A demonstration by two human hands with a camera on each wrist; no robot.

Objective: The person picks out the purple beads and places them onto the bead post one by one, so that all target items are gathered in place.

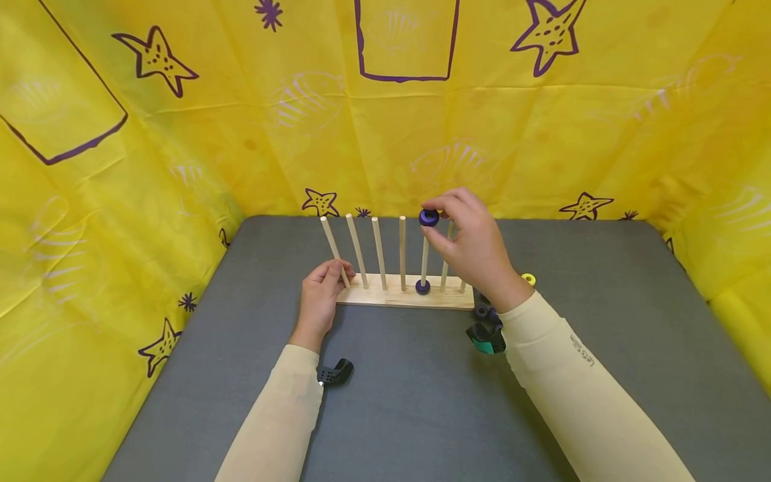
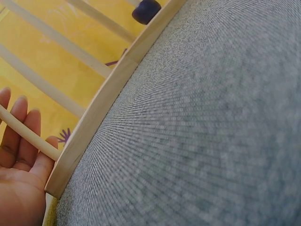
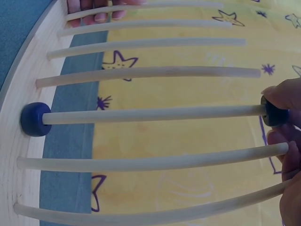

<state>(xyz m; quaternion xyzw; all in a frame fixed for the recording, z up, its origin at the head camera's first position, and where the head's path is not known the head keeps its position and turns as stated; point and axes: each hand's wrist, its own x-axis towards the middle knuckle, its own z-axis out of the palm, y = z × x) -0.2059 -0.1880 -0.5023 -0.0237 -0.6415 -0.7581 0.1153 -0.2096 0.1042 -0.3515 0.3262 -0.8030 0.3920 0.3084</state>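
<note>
A pale wooden rack [image 1: 391, 300] with several upright pegs stands on the table. My left hand [image 1: 319, 298] holds the rack's left end, thumb and fingers around the lower part of the outermost peg [image 2: 29, 134]. Between thumb and fingertips, my right hand [image 1: 472, 241] pinches a dark blue ring [image 1: 429, 218] at the top of a peg right of the middle. The right wrist view shows that peg's tip right at the held ring [image 3: 276, 115]. Another dark blue ring [image 3: 35, 119] sits at the foot of the same peg, against the base.
Beyond the right wrist lies a yellow ring [image 1: 529, 279]. A few dark rings [image 1: 480, 312] lie by the rack's right end, partly hidden by the right forearm and its wrist strap. A yellow patterned cloth [image 1: 373, 147] hangs behind the grey table [image 1: 397, 402].
</note>
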